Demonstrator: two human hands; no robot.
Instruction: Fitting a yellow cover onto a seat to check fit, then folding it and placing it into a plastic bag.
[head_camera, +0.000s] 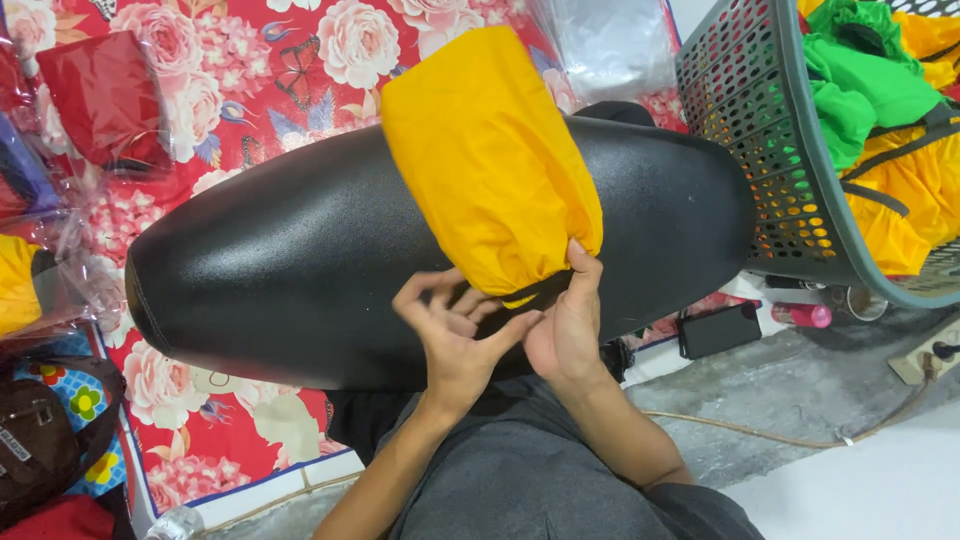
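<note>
A yellow cloth bundle (487, 160) lies across a long black cushion (300, 260), its gathered end hanging over the cushion's near edge. Both hands work at that end. The right hand (567, 325) pinches the bundle's lower rim, thumb pressed up against the yellow fabric and fingers tucked beneath it. The left hand (455, 335) sits just beside it, fingers curled and touching the dark band (535, 293) under the rim; whether it truly grips the band or only rests on it is hard to tell from this angle.

The cushion lies on a red floral sheet (230, 80). Beyond the cushion's far-left end, on the sheet, a folded red cloth in a clear bag (100, 95) lies flat. At the cushion's right end stands a grey perforated basket (760, 150), touching the cushion and filled with green and yellow cloths (870, 90). Below the basket, on the grey floor, lie a black phone (720, 330) and a pink tube (803, 315). Left of the cushion's near end sits a brown bag (40, 440).
</note>
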